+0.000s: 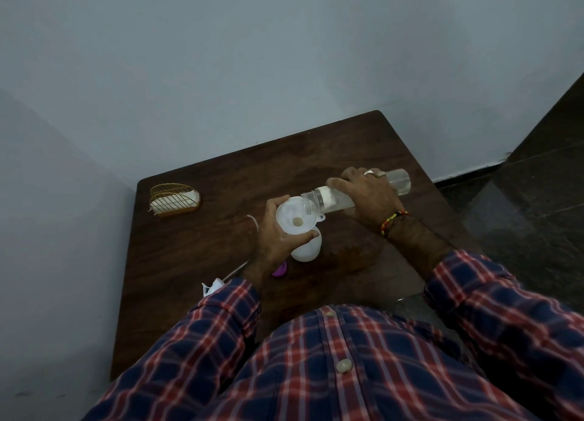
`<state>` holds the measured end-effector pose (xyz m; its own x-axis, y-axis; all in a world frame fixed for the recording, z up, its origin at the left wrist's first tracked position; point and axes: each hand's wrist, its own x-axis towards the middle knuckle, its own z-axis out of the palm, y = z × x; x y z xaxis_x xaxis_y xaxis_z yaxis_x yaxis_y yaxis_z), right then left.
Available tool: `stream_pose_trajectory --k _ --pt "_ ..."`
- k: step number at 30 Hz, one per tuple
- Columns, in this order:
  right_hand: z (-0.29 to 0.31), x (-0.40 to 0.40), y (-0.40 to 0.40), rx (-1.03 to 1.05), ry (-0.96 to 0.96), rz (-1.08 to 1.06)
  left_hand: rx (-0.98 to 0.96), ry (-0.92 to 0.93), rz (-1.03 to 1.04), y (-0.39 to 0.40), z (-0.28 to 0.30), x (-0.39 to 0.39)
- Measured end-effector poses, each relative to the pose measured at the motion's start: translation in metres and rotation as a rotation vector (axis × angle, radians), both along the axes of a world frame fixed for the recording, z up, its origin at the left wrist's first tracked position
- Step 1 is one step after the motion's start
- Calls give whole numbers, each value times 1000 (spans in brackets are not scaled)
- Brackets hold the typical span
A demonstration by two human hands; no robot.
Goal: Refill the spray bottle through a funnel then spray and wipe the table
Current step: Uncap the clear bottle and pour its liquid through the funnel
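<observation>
At mid-frame your left hand (278, 237) curls around the white funnel (292, 215) seated in the white spray bottle (306, 247) on the surface (221, 183). Your right hand (366, 196) grips the clear water bottle (401, 182), tipped sideways, mouth over the funnel.

**Materials and surface finishes on and around the table**

The table (316, 168) has a dark wood-grain top, smooth, with a dull sheen. At its 10 o'clock corner, a holder (174, 199) of thin gold-coloured metal wire contains white paper or cloth; which cannot be told. At centre, the funnel (292, 218) and the spray bottle (308, 248) beneath it are white translucent plastic, matt. The clear bottle (401, 180), toward 2 o'clock, is transparent and glossy, plastic by its look. A purple cap (280, 270) appears glossy plastic. The shirt sleeve (505, 310) is woven checked cloth. The wall (221, 57) is matt; the dark floor (537, 199) is polished.
</observation>
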<state>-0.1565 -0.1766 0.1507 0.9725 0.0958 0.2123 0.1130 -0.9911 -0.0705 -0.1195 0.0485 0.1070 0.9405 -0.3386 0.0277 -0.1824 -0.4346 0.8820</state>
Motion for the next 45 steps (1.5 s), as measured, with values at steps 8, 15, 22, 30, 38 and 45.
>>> stream_pose_trajectory --k 8,15,22,30,38,45 --pt "-2 1 -1 -1 -17 6 4 2 0 0 1 0" --pt "0 1 -1 5 -5 7 5 1 -2 0 2 0" --pt "-1 0 -1 12 -14 5 -6 -6 -8 0 1 0" --pt "-2 0 -1 14 -14 11 -19 8 -3 -1 2 -1" --pt "0 -1 -1 10 -15 15 -2 -2 3 -1 2 -1" --pt "1 -1 -1 16 -4 16 15 -6 2 -1 1 0"
